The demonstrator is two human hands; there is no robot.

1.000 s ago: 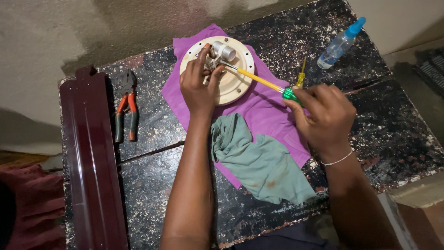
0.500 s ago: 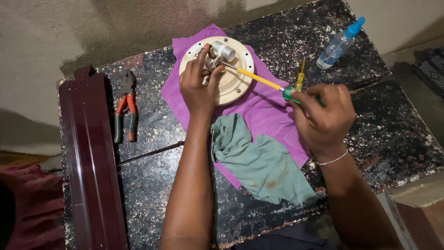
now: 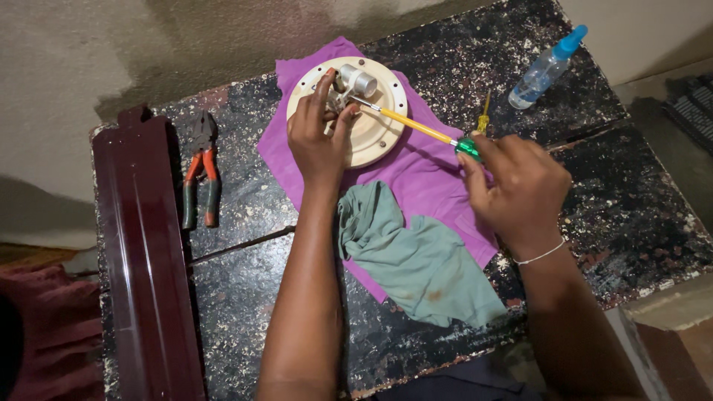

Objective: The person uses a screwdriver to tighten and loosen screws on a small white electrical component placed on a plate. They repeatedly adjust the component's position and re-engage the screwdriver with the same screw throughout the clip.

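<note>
Left hand (image 3: 319, 137) steadies cream round disc (image 3: 371, 126); right hand (image 3: 516, 189) grips yellow-shafted screwdriver (image 3: 416, 125).

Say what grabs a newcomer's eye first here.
The purple cloth mid-table, with a round cream disc on it. The left hand steadies a metal part on the disc while the right hand works a yellow screwdriver into it. Red-handled pliers lie to the left.

Small repair workshop, likely informal. Paint-chipped, stained black desk (image 3: 609, 223) set against a bare plaster wall (image 3: 111, 52). Pliers (image 3: 200, 178), work rags (image 3: 423, 260) and a spray bottle (image 3: 546, 67) lie about.
</note>
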